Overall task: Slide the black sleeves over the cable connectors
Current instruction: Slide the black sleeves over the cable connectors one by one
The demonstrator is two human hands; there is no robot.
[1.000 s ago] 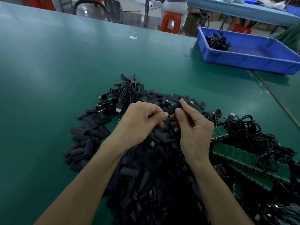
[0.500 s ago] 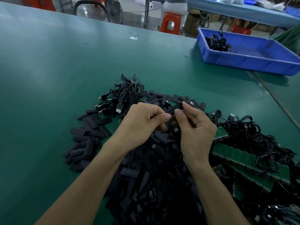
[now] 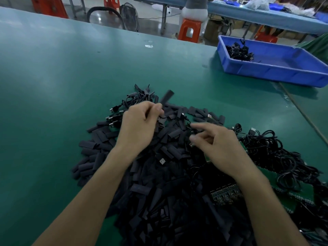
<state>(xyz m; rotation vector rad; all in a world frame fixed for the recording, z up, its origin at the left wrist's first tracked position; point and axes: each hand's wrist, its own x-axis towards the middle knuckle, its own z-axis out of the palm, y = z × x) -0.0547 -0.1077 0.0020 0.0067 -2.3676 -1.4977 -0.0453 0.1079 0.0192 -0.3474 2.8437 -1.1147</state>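
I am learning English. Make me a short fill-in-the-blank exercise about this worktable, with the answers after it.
1. The left hand pinches one black ____ by its near end, over the pile.
2. The tray at the far right of the table is ____ in colour.
3. Inside that tray lies a small bunch of black ____.

Missing words: sleeve; blue; cables.

Motion blurs the left hand (image 3: 140,125) and the sleeve (image 3: 166,96) it pinches; the right hand (image 3: 218,146) has an unreadable grip. The blue tray (image 3: 273,75) runs off the right edge.
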